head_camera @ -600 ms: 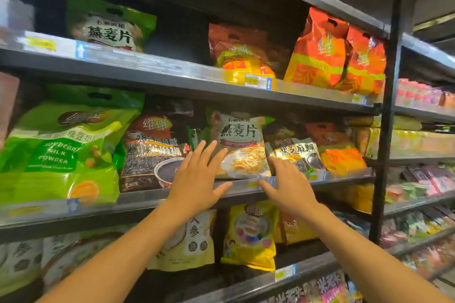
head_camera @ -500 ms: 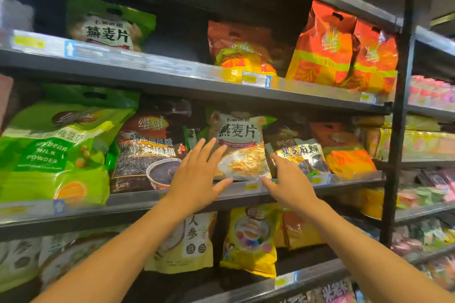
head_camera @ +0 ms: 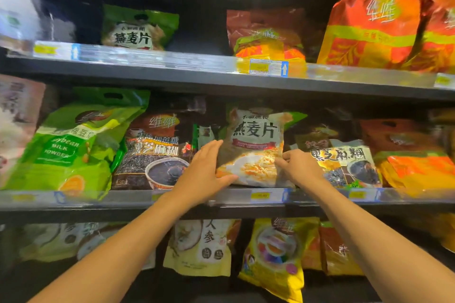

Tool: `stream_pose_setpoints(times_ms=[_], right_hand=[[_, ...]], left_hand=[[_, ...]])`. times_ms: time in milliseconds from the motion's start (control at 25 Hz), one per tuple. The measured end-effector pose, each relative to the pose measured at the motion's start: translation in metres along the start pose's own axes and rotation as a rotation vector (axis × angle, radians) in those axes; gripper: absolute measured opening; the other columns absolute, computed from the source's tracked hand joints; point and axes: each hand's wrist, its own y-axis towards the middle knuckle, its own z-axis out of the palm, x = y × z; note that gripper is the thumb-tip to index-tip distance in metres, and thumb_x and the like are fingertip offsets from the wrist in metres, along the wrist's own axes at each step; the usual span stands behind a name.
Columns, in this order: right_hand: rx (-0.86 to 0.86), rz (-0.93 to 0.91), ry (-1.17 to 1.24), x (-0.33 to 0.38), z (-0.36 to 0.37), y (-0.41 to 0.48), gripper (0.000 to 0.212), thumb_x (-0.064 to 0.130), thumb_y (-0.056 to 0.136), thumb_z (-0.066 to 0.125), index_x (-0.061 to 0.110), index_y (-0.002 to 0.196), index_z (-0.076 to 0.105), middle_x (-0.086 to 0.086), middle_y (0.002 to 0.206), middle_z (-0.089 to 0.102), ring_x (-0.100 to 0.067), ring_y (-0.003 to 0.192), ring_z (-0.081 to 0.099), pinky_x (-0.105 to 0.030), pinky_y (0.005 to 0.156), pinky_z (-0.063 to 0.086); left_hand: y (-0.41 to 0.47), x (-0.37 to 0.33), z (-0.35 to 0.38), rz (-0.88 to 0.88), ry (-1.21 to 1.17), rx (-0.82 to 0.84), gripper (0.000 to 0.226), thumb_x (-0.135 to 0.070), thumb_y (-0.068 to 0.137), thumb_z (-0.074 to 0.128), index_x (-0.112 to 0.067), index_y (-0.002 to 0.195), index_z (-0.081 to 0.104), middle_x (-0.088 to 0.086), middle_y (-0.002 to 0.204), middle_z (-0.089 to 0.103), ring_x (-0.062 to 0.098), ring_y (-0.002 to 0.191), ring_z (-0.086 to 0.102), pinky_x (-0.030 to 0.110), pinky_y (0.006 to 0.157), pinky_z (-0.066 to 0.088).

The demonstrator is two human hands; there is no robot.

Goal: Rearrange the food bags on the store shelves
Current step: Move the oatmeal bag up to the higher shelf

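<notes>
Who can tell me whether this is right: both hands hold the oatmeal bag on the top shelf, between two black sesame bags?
One point is wrong. The head view shows the left hand and right hand holding the oatmeal bag on the middle shelf, not the top one. It does stand between the left black sesame bag and the right black sesame bag.

Dim aisle, bags brightly lit — blurred edges, wide-angle bending
</notes>
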Motion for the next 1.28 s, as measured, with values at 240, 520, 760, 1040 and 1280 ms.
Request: stream_pose_setpoints(times_ms=[240, 520, 760, 1040, 1280], right_hand=[[0.055, -0.182, 0.066, -0.025, -0.025, -0.02, 0.046, 0.045, 0.101, 0.06, 0.017, 0.067, 0.072, -0.002, 0.064, 0.073, -0.022, 0.064, 0.071, -0.039, 0.065, 0.056], [0.2, -0.142, 0.295, -0.045, -0.055, -0.034, 0.032, 0.035, 0.101, 0.063, 0.017, 0.08, 0.078, -0.001, 0.073, 0.078, -0.016, 0.071, 0.074, -0.036, 0.067, 0.056], [0.26, -0.193, 0.29, -0.047, -0.057, -0.037, 0.027, 0.043, 0.101, 0.061, 0.024, 0.114, 0.073, 0.013, 0.101, 0.076, -0.006, 0.091, 0.069, -0.03, 0.08, 0.055], [0.273, -0.135, 0.496, -0.03, -0.041, -0.026, 0.056, 0.024, 0.097, 0.07, 0.025, 0.147, 0.045, 0.008, 0.13, 0.067, -0.011, 0.117, 0.066, -0.04, 0.098, 0.057], [0.209, -0.14, 0.637, -0.015, -0.054, -0.017, 0.052, 0.009, 0.1, 0.065, 0.031, 0.143, 0.048, 0.011, 0.125, 0.069, -0.003, 0.111, 0.067, -0.021, 0.08, 0.055]], left_hand=[[0.015, -0.008, -0.001, -0.11, -0.113, 0.066, 0.112, -0.055, 0.087, 0.076, -0.019, 0.167, 0.006, 0.003, 0.175, 0.013, 0.023, 0.159, 0.021, 0.041, 0.125, 0.027], [0.032, -0.018, -0.002, -0.18, -0.312, 0.331, 0.051, -0.032, 0.089, 0.082, -0.035, 0.131, 0.054, -0.003, 0.14, 0.064, 0.02, 0.129, 0.062, 0.041, 0.114, 0.047], [0.038, -0.009, 0.002, -0.168, -0.533, 0.579, 0.06, -0.029, 0.085, 0.087, -0.039, 0.133, 0.054, -0.006, 0.143, 0.064, 0.017, 0.133, 0.059, 0.042, 0.119, 0.042], [0.04, -0.004, 0.006, -0.233, -0.535, 0.477, 0.041, -0.026, 0.086, 0.085, -0.022, 0.125, 0.071, 0.003, 0.122, 0.077, 0.024, 0.115, 0.072, 0.034, 0.1, 0.056], [0.043, -0.017, -0.003, -0.313, -0.722, 0.306, 0.03, -0.026, 0.093, 0.078, -0.018, 0.121, 0.07, 0.004, 0.111, 0.08, 0.023, 0.103, 0.076, 0.037, 0.092, 0.06]])
